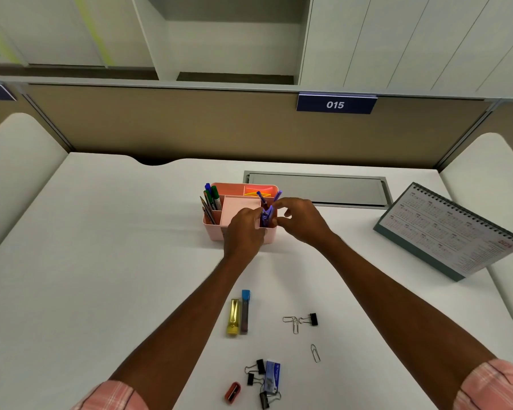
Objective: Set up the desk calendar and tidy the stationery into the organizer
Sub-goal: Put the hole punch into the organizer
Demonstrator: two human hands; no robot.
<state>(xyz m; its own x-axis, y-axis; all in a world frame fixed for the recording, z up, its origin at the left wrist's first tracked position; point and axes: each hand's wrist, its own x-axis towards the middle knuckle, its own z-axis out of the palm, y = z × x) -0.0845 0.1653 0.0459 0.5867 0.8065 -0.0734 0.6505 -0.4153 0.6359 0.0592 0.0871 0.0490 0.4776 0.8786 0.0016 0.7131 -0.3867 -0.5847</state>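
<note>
- I have the left hand (243,229) at mid-frame, curled fingers pinching a small purple tool (265,216) over the front right compartment of the pink organizer (214,233).
- The right hand (296,220) meets it from the right with fingers curled and tips at the tool's top. I cannot tell whether they actually grasp it.
- Inside the organizer I see green and blue pens (212,198) standing with pencils in the left compartment. Two purple pens (277,195) lean in the back right one.
- The desk calendar (450,232) stands at the right of the frame, well apart from the organizer.
- Lower centre on the white desk (101,261), a yellow case (234,318) lies just beside a blue-capped tube (245,310). To their right, paper clips (292,322) touch a black binder clip (312,319).
- Near the bottom edge a blue box (271,377) lies among more binder clips, with a red sharpener (232,392) to its left.
</note>
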